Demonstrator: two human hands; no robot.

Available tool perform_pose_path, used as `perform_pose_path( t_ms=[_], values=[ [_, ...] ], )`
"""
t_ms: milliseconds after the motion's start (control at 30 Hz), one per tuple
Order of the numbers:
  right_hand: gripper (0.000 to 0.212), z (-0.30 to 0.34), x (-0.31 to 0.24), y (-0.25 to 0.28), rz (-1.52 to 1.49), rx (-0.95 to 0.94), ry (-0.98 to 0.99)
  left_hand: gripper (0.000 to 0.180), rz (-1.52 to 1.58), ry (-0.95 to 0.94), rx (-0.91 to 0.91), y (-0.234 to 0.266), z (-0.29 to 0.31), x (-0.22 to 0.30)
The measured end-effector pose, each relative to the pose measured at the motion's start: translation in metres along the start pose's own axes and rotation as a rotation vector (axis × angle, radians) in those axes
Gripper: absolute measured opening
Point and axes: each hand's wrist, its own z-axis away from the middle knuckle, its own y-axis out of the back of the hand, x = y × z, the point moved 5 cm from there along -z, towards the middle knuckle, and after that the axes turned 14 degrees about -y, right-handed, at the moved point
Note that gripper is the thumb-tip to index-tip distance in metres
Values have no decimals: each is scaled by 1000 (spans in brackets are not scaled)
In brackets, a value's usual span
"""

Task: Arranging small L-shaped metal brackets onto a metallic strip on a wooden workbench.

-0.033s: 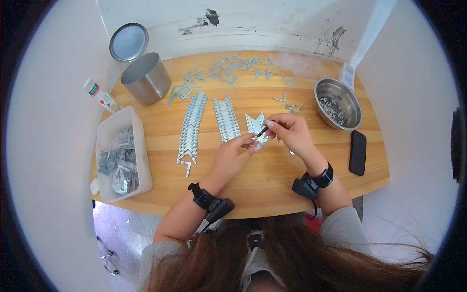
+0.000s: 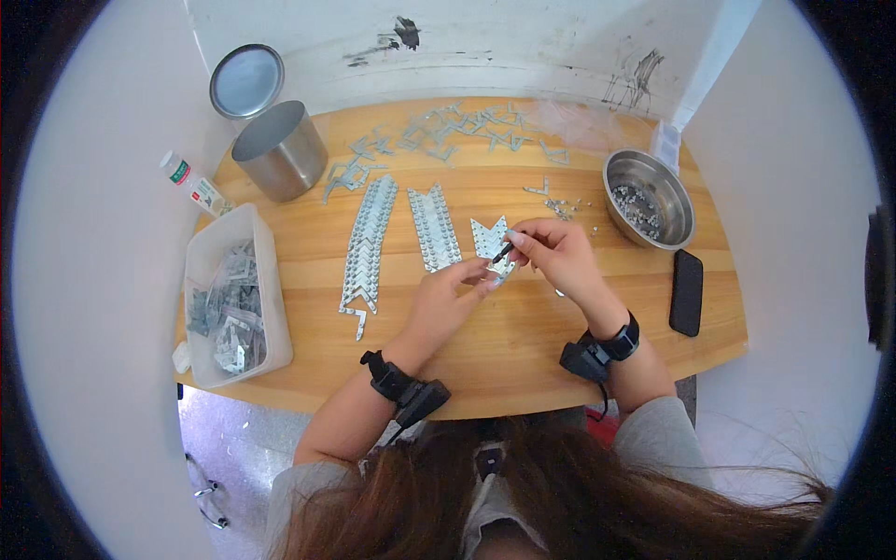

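On the wooden table (image 2: 523, 345), my left hand (image 2: 446, 297) pinches a small silver metal bracket (image 2: 501, 270) at the near end of a short row of V-shaped brackets (image 2: 487, 235). My right hand (image 2: 558, 257) grips a small dark tool (image 2: 504, 251), whose tip rests on that bracket. Both wrists wear black bands. Two longer rows of the same brackets lie to the left, a middle row (image 2: 434, 227) and a longer row (image 2: 366, 245).
A steel bowl (image 2: 649, 198) of screws and a black phone (image 2: 686, 291) sit at the right. Loose brackets (image 2: 448, 131) and screws (image 2: 562, 202) lie behind. At the left are a metal can (image 2: 278, 149), its lid (image 2: 245, 80), a small bottle (image 2: 191, 182) and a white bin (image 2: 198, 271) of bagged parts.
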Motion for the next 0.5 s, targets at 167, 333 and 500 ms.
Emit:
perform_pose_path(
  t_ms=[167,333,500],
  values=[
    [19,2,3,-2,-9,-31,-16,25,-65,-20,-4,1,1,0],
    [19,4,2,-2,-17,-47,-34,19,-33,37,-5,0,1,-2],
    [19,8,-3,-6,19,-62,-43,15,-39,-27,42,0,1,-3]
  ],
)
